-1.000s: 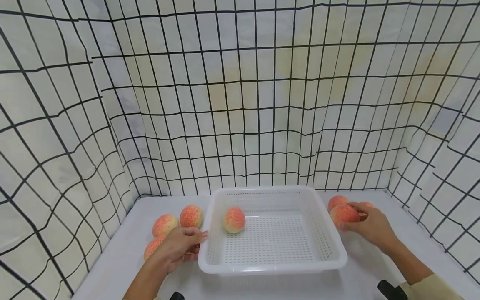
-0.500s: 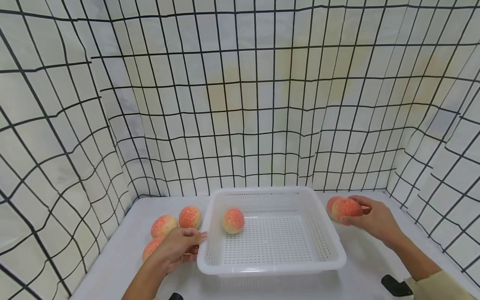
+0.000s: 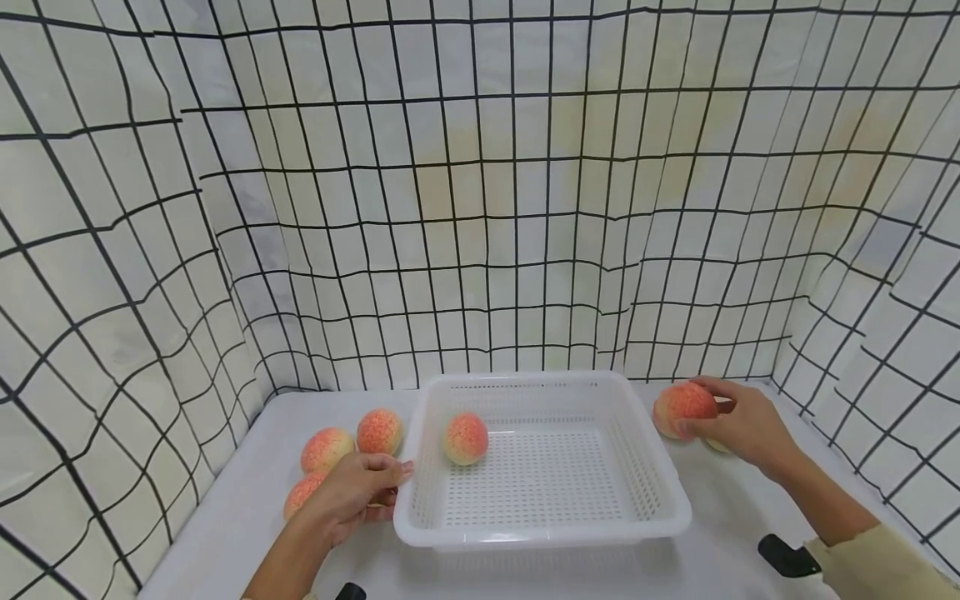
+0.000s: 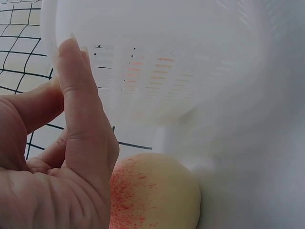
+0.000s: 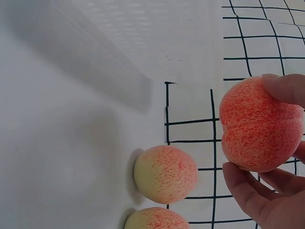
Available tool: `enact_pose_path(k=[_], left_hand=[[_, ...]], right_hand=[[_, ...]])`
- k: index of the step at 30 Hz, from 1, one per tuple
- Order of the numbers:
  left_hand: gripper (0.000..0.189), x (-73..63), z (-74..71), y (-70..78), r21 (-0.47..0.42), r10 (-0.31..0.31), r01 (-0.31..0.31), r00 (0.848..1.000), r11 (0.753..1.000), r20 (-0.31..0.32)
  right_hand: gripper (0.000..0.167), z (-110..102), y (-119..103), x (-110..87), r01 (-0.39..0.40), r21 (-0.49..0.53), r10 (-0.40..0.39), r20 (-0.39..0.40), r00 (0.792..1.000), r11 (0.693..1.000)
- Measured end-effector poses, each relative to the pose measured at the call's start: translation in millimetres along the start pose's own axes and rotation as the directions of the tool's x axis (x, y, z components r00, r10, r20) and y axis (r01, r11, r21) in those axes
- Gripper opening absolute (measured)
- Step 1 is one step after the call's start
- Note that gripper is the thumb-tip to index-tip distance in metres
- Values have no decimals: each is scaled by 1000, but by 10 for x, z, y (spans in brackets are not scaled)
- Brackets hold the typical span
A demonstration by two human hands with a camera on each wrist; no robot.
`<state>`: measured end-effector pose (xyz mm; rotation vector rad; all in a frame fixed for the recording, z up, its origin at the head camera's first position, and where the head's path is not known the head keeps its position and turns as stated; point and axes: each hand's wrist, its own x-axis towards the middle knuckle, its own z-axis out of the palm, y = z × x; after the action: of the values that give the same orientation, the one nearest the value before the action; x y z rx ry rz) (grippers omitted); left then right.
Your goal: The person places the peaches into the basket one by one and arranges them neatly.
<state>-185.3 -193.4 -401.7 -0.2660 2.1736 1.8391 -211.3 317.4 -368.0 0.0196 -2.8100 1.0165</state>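
A white perforated plastic basket (image 3: pixel 543 536) stands in the middle of the table, with one peach (image 3: pixel 466 439) inside near its left wall. My left hand (image 3: pixel 352 492) pinches the basket's left rim, fingers along the outer wall in the left wrist view. Peaches (image 3: pixel 379 431) lie beside and behind that hand; one (image 4: pixel 157 191) shows beneath the fingers. To the right of the basket, my right hand (image 3: pixel 742 425) grips a red peach (image 5: pixel 259 126) between thumb and fingertips, raised off the table. Two more peaches (image 5: pixel 165 174) rest on the table below it, mostly hidden in the head view.
Walls of white cloth with a black grid net (image 3: pixel 525 208) enclose the white table (image 3: pixel 255 483) at the back and both sides. The basket's right wall (image 3: pixel 660 467) lies between its inside and my right hand.
My right hand has lifted its peach up from beside the others, which it now largely covers in the head view. The left hand and basket have stayed in place.
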Motion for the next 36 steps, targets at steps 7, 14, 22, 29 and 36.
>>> enact_pose_path(k=[7, 14, 22, 29, 36], left_hand=[[24, 0, 3, 8, -6, -7, 7, 1000, 1000, -9], [25, -6, -6, 13, -10, 2, -2, 1000, 1000, 12], [26, 8, 11, 8, -11, -8, 8, 1000, 1000, 4], [26, 5, 7, 16, -18, -9, 10, 1000, 1000, 8], [27, -9, -18, 8, -21, -5, 5, 1000, 1000, 30]], right_hand=[[85, 18, -99, 28, 15, -2, -15, -5, 1000, 1000], [83, 37, -175, 49, 28, -6, -28, 2, 1000, 1000], [86, 71, -239, 85, 32, 13, -33, 24, 999, 999], [85, 97, -337, 102, 49, 28, -50, 34, 998, 998], [83, 142, -460, 114, 85, 76, -90, 65, 994, 993]])
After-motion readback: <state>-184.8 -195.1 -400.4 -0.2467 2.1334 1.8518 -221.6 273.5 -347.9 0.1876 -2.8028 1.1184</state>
